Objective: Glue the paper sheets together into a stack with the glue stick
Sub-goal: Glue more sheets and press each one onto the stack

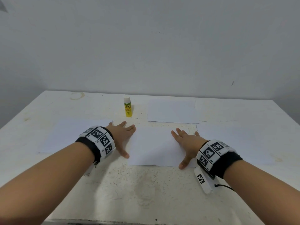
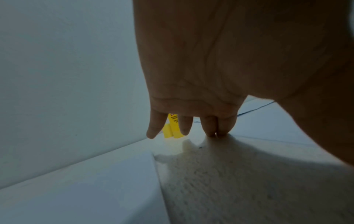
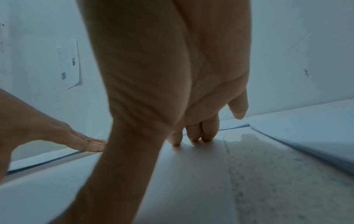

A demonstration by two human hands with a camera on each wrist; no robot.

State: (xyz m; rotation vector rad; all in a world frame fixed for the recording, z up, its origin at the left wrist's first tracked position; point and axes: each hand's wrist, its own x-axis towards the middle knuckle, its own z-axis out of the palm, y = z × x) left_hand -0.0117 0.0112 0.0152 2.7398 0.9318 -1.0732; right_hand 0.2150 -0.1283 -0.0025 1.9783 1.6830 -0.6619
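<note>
Both hands, left (image 1: 124, 134) and right (image 1: 186, 143), flat and spread on centre sheet (image 1: 154, 146); uncapped-glue (image 1: 128, 107) step undone, so may shift sheet, misaligning stack.

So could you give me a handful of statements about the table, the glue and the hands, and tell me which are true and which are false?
1. The glue stick stands upright with its cap on. True.
2. The left hand grips the glue stick. False: it lies flat at the left edge of the middle sheet, and the stick stands apart, farther back.
3. The right hand rests with straight fingers on the middle sheet. True.
4. Only one sheet of paper lies on the table. False: others lie to the left, at the back and to the right.
5. The glue stick lies on its side on the back sheet. False: it stands on bare table, left of that sheet.
</note>
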